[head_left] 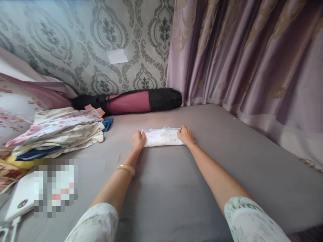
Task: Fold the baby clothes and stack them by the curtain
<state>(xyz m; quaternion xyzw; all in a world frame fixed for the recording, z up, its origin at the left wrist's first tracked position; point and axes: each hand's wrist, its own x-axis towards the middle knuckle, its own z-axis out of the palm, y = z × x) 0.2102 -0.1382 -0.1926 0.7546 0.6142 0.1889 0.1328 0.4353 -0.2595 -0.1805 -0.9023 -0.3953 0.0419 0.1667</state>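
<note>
A white cloth (pixel 163 137) with a small faint print lies folded into a long narrow strip on the grey bed sheet (pixel 166 178). It may be a small garment, but its kind is hidden by the folds. My left hand (pixel 138 139) grips its left end, thumb on top and fingers curled. At the opposite end my right hand (pixel 185 135) is closed on the upper right corner. Both arms reach straight forward, and a pale bangle (pixel 126 169) circles my left wrist.
Left, a pile of clothes (pixel 68 129) lies beside a floral pillow (pixel 17 107). A black and pink long bag (pixel 128 101) rests along the wall. Nearer are a white device (pixel 25 195) with a cable and a blurred-out item (pixel 62 188). Purple curtains (pixel 227 50) hang at right.
</note>
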